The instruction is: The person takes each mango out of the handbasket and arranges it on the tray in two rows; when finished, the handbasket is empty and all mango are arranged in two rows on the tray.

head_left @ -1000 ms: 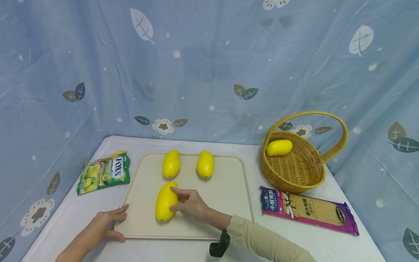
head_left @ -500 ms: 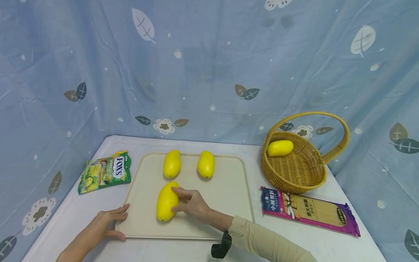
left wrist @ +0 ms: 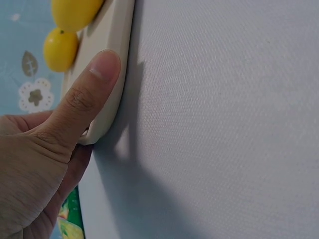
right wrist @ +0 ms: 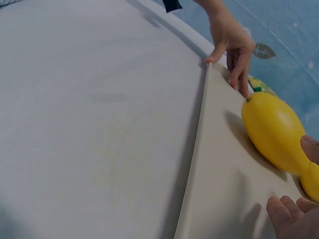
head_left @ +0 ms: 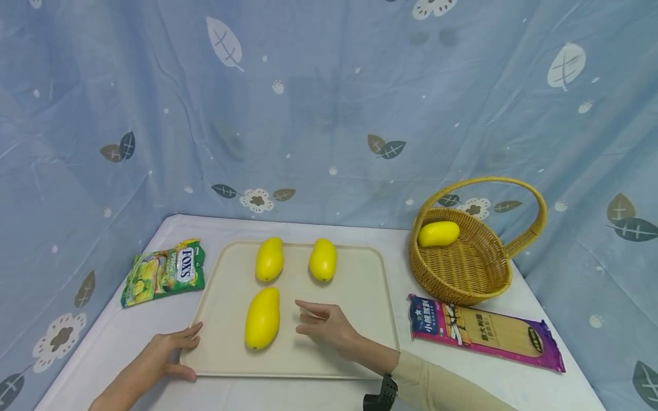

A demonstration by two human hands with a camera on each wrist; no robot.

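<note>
On the beige tray [head_left: 354, 308] lie three yellow mangoes: the near one [head_left: 263, 318], the back left one [head_left: 269, 260] and the back right one [head_left: 323, 260]. My left hand [head_left: 163, 355] holds the tray's near left corner, thumb on the front edge and fingers along the side, as the left wrist view shows. Over the tray, to the right of the near mango, is my right hand [head_left: 329, 328], thumb and fingers spread apart with nothing between them. A gap separates it from that mango. The right wrist view also shows the near mango [right wrist: 274, 132] beside my fingertips.
A wicker basket [head_left: 465, 291] with a tall handle stands at the back right, one mango [head_left: 438, 234] inside. In front of it lies a pack of noodles [head_left: 485, 333]. A green Fox's candy bag [head_left: 164, 272] is left of the tray. A blue patterned curtain [head_left: 319, 114] hangs behind.
My right hand has let go of the near mango and moved right, away from it. That mango stays at its spot on the tray. My left hand has not moved.
</note>
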